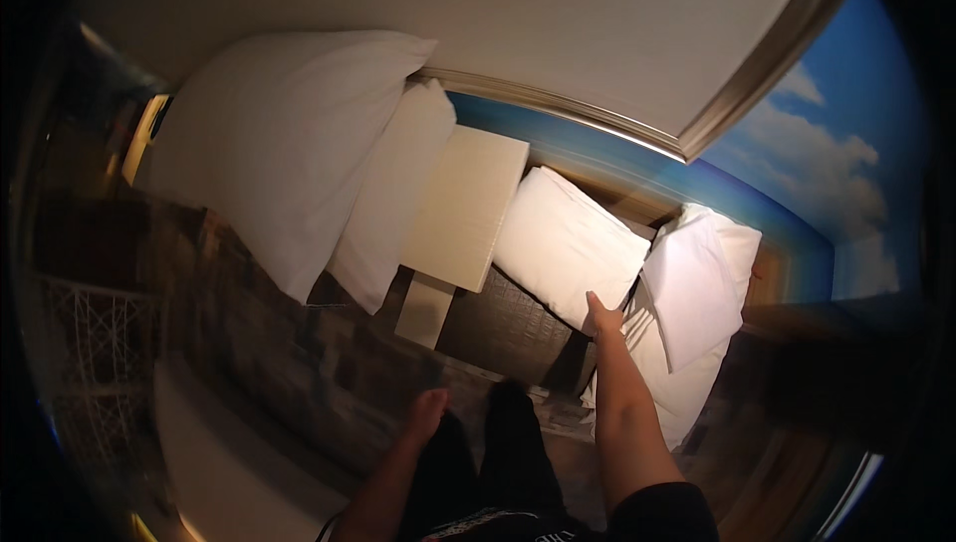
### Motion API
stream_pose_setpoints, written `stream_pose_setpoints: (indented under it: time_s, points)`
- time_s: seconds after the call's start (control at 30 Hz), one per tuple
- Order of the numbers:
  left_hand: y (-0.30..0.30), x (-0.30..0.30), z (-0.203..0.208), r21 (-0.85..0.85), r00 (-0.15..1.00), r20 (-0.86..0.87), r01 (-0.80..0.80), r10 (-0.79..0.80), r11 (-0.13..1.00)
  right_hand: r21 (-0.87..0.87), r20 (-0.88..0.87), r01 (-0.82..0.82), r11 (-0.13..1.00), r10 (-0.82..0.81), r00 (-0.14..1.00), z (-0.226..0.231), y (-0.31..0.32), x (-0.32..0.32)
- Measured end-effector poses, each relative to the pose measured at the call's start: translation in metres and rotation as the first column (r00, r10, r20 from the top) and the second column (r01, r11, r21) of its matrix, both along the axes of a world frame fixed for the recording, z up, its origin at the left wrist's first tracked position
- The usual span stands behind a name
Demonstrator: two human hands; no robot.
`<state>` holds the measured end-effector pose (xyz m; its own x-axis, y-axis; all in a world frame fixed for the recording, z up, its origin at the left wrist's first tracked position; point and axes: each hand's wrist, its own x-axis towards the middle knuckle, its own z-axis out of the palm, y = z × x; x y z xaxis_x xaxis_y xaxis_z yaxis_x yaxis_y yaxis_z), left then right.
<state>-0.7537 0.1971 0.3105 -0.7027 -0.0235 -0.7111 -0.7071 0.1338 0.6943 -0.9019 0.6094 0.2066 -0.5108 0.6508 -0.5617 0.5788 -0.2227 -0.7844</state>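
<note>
A flat stack of folded white linen (568, 238) lies on a dark leather-textured bench (498, 318). My right hand (604, 317) reaches forward to its near right corner. The thumb lies along the edge on top, and the other fingers are mostly hidden beneath the corner. Close by my left thigh hangs my left hand (428, 411), away from the bedding; nothing shows in it, and its fingers are dim and foreshortened. Right of the linen, white pillows (697, 283) lie heaped, with white cloth (672, 383) spilling toward me.
Large white pillows (289, 134) stand at the left beside a cream box-like block (466, 209). A metal-framed panel (597, 34) hangs over the far side, near a sky-patterned wall (817, 134). A pale curved surface (219, 452) lies low at the left, above a dark patterned floor (354, 373).
</note>
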Motion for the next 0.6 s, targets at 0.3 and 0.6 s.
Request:
stream_pose_setpoints:
  time_s: [0.3,0.6]
  points:
    - [0.002,0.035,0.025,0.189,0.966,-0.087,-0.224,0.243,0.956,0.131,-0.233,-0.331,0.935,0.353,0.906,0.075,-0.061,0.002]
    - [-0.068,0.122,0.113,0.075,0.971,-0.147,-0.18,0.189,0.981,-0.025,-0.31,-0.434,0.9,0.406,0.86,0.198,-0.19,0.105]
